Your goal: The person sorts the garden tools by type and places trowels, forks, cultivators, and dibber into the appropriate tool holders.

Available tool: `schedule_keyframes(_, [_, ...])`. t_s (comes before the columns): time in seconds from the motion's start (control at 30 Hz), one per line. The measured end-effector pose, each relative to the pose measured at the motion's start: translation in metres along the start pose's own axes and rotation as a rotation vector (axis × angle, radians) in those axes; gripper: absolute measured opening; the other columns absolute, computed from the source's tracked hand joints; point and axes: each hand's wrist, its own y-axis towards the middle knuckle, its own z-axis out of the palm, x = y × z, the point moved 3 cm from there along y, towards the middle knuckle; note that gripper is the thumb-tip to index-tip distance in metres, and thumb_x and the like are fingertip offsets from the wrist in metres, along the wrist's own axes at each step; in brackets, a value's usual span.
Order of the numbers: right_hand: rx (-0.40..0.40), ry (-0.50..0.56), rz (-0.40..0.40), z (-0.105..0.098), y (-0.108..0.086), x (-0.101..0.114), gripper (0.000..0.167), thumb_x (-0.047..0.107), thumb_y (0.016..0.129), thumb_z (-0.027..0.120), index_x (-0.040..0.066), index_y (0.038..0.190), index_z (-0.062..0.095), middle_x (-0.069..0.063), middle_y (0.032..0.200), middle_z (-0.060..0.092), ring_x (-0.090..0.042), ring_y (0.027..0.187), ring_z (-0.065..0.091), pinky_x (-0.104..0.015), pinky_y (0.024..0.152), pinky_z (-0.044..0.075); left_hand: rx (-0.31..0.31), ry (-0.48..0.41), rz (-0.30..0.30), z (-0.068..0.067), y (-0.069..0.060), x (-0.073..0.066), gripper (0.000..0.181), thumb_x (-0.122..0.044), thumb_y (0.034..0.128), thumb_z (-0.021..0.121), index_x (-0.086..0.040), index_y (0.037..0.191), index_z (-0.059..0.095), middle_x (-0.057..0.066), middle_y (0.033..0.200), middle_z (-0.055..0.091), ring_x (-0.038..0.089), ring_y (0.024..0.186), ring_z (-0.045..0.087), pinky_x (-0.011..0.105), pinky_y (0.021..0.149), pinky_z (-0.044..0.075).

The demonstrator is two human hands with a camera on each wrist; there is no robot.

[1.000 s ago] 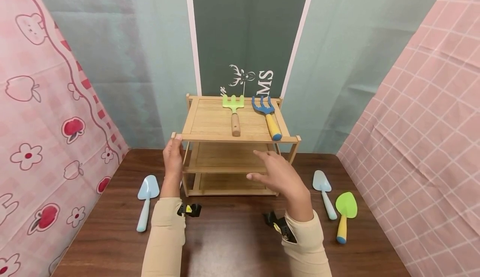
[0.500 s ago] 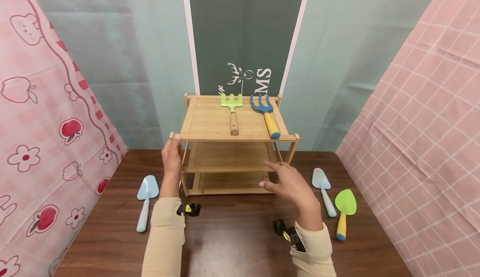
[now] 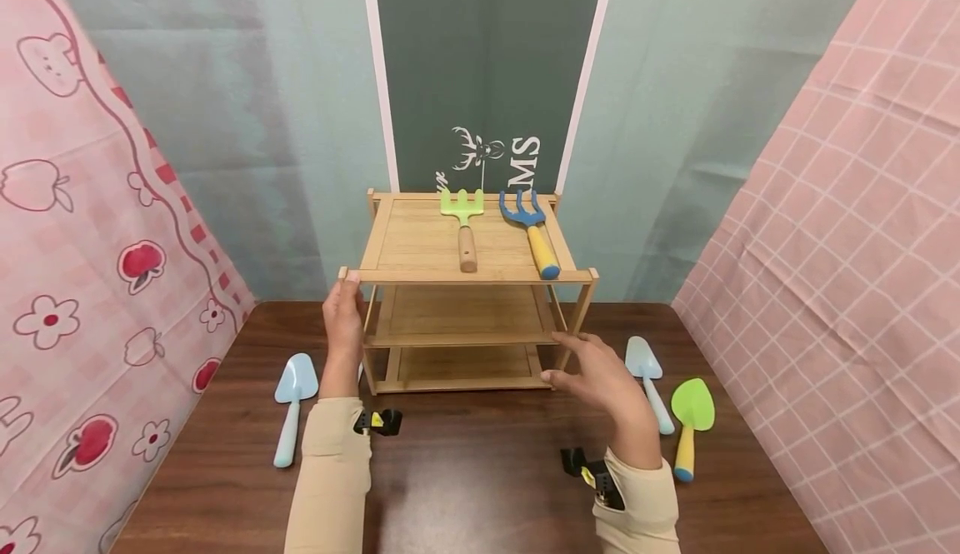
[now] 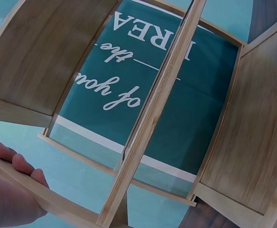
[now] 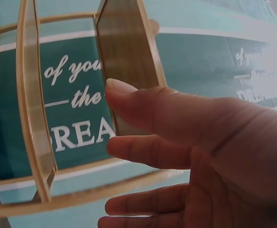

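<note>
1. Wooden rack (image 3: 405,275): stands upright on the table, mid-bench, three tiers.
2. Left hand (image 3: 343,312): grips the rack at its front left corner; in the left wrist view the fingers curl over a thin wooden rail.
3. Right hand (image 3: 600,371): thumb and fingers spread wide, nothing held, at the rack's right front side. Contact with the wood: cannot tell.
4. Contents, top tier (image 3: 416,237): green fork (image 3: 467,242) with wooden handle, near the middle; blue fork (image 3: 538,242) with yellow handle, near the right edge. Apart, tines toward the rear.
5. Middle tier (image 3: 465,312) and lower tier (image 3: 465,366): tools show on neither.
6. Progress, judged from the layout: two forks shelved; three trowels not on the rack. Rack looks held one-handed, the right-hand grip not made.
7. Off-rack, on the table (image 3: 480,471): left trowel (image 3: 292,404), pale blue, left of the left hand; pale trowel (image 3: 651,383) just beyond the right hand; green trowel (image 3: 687,433), yellow handle, farther right.
8. Outermost: dark green backdrop panel (image 3: 487,54) behind the rack.
</note>
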Motion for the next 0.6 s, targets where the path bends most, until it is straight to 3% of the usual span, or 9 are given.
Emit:
schedule_keyframes(0.13, [-0.013,-0.009,0.006,0.0,-0.002,-0.011,0.059,0.028,0.082,0.071,0.005,0.132,0.051,-0.031,0.121,0.048,-0.043,0.112,0.045,-0.054,0.084,0.04,-0.005,-0.002,-0.004,0.0,0.0,0.001,0.036,-0.027,0.0924,0.052,-0.007,0.064,0.041,0.001,0.056,0.032,0.021,0.055,0.029,0.03,0.056,0.025])
schedule_keyframes(0.43, [-0.01,-0.022,0.024,0.0,-0.008,-0.031,0.059,0.024,0.082,0.071,-0.005,0.129,0.05,-0.026,0.112,0.056,-0.042,0.107,0.048,-0.053,0.085,0.04,0.005,0.002,-0.029,-0.001,0.0,0.001,0.044,-0.024,0.0936,0.05,0.015,0.078,0.037,0.002,0.059,0.033,0.011,0.056,0.033,0.027,0.059,0.028])
schedule_keyframes(0.6, [-0.002,-0.019,0.053,0.002,-0.014,-0.042,0.062,0.026,0.08,0.072,-0.007,0.127,0.05,-0.028,0.115,0.055,-0.045,0.11,0.047,-0.054,0.086,0.039,0.02,0.013,-0.013,0.003,-0.007,-0.017,0.041,-0.018,0.0936,0.047,0.019,0.078,0.036,0.007,0.058,0.032,0.012,0.055,0.032,0.029,0.058,0.027])
